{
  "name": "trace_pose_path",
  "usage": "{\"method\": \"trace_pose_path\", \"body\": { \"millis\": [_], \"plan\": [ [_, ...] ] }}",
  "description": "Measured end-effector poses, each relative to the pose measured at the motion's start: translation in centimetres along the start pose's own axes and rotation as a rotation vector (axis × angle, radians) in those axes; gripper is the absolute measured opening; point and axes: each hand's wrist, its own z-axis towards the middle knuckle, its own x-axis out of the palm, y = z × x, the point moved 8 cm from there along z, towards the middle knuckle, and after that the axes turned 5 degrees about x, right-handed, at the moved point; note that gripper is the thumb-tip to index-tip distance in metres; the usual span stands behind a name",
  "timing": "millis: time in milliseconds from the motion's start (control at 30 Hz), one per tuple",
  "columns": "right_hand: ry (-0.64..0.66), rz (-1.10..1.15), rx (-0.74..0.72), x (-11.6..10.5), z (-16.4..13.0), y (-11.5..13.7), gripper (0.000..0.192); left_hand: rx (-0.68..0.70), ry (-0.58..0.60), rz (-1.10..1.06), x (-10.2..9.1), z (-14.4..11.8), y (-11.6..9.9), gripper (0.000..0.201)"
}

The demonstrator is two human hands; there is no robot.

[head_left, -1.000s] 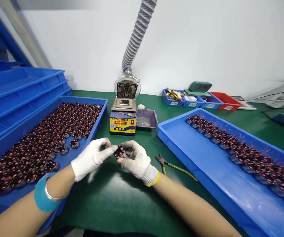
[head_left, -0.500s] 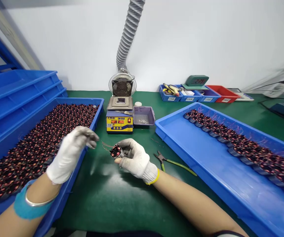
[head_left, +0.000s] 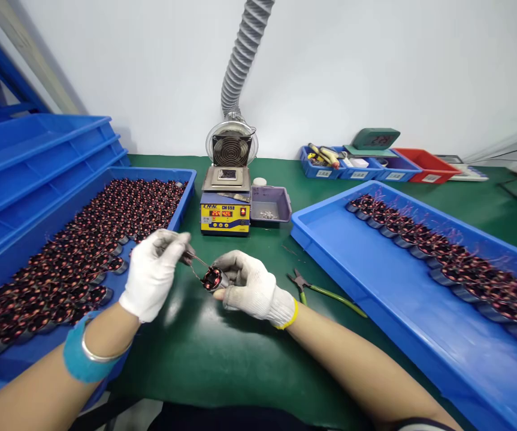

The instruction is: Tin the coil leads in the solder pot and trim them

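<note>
Between thumb and fingers, my gloved right hand (head_left: pixel 249 284) grips a small motor stator (head_left: pixel 213 279), a metal ring with copper windings and black insulation. Its wound end is turned toward my left. Thin copper wire leads (head_left: pixel 196 265) stick out of the stator up and to the left. My left hand (head_left: pixel 156 269), also in a white glove, pinches the ends of those leads with thumb and fingertips. Green-handled cutting pliers (head_left: pixel 325 293) lie on the table just right of my right hand.
A blue tray (head_left: pixel 190 194) crowded with stators stands left; another blue tray (head_left: pixel 375 287) at right holds them along its far side. Behind my hands is a yellow-and-blue solder pot (head_left: pixel 225 214) beside a purple bin (head_left: pixel 278 203). Small tool bins (head_left: pixel 359 169) sit at the back.
My left hand has moved right and closed on the wire leads, which it was apart from before. My right hand still holds the stator. The view has shifted slightly.
</note>
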Motion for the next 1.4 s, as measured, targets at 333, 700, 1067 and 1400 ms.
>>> {"method": "trace_pose_path", "body": {
  "millis": [333,700,1067,1400],
  "plan": [
    [-0.095,-0.058,-0.074,-1.0,0.2,0.1,0.042,-0.169,0.518,0.148,2.8,-0.8,1.2,0.024],
    [-0.213,-0.235,-0.278,-1.5,-0.6,1.8,0.041,-0.133,0.129,-0.182,0.4,-0.1,0.6,0.011],
    [-0.243,-0.293,-0.295,-1.8,-0.2,1.1,0.052,-0.23,0.206,-0.106,2.4,-0.9,1.2,0.024],
    [-0.241,-0.469,-0.373,-1.6,-0.5,1.4,0.048,-0.327,0.23,-0.135,3.4,-2.0,1.5,0.017]
  ]
}}
